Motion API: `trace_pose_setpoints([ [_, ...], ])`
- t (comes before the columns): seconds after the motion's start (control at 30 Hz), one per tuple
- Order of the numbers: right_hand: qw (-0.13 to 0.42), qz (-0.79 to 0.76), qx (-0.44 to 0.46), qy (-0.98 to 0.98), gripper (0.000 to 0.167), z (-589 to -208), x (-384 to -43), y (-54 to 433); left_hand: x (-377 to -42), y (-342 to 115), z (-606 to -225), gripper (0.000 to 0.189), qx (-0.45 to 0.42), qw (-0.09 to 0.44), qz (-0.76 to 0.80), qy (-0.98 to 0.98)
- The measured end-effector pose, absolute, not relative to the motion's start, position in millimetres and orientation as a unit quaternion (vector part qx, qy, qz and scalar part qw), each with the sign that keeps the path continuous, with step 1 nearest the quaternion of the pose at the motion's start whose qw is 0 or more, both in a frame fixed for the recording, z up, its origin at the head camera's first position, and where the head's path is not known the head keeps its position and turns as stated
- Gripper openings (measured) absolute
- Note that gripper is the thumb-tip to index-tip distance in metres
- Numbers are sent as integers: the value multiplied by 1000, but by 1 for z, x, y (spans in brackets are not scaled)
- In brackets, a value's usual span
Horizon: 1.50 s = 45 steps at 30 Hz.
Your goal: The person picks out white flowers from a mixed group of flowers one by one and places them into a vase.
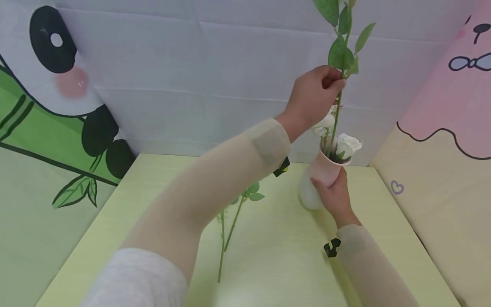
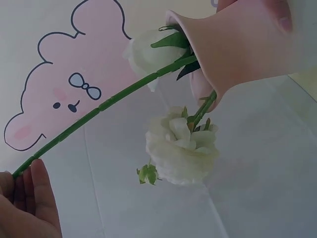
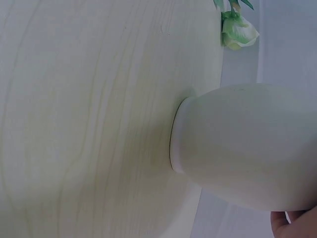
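Note:
In the head view my left hand (image 1: pixel 314 98) pinches a long green flower stem (image 1: pixel 337 113) below its leaves. The stem's lower end is inside the mouth of a pink and white vase (image 1: pixel 314 181); the top of the flower is out of frame. My right hand (image 1: pixel 337 196) grips the vase around its side. White flowers stand in the vase, among them a white rose (image 1: pixel 348 146) at the rim. The left wrist view shows the stem running from my fingers into the vase, beside a full white bloom (image 2: pixel 181 146). In the right wrist view the vase base (image 3: pixel 181 136) is near the tabletop.
More green stems (image 1: pixel 232 226) with leaves lie on the pale wood table (image 1: pixel 280 256), partly behind my left arm. A white flower (image 3: pixel 239 32) shows near the table's edge in the right wrist view. Cloth panels with cartoon prints (image 1: pixel 441 94) enclose the table.

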State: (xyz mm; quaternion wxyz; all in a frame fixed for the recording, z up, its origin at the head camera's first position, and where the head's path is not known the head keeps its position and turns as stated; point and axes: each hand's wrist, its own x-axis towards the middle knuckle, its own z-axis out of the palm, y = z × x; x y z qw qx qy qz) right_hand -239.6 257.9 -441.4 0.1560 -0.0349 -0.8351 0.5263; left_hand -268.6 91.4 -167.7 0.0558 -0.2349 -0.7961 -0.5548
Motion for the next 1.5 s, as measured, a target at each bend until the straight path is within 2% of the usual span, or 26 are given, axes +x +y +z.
trace_pose_setpoints([
  [0.27, 160, 529, -34, -833, 91, -444, -241, 258, -270, 101, -188, 17, -246, 56, -499, -829],
  [0.9, 152, 525, -32, -837, 94, -446, -244, 261, -281, 110, -245, 16, -273, 97, -426, -857],
  [1.27, 153, 531, -30, -833, 95, -445, -245, 262, -284, 112, -270, 19, -263, 96, -391, -877],
  [1.5, 163, 534, -23, -830, 94, -446, -247, 263, -290, 110, -280, 14, -274, 124, -355, -885],
])
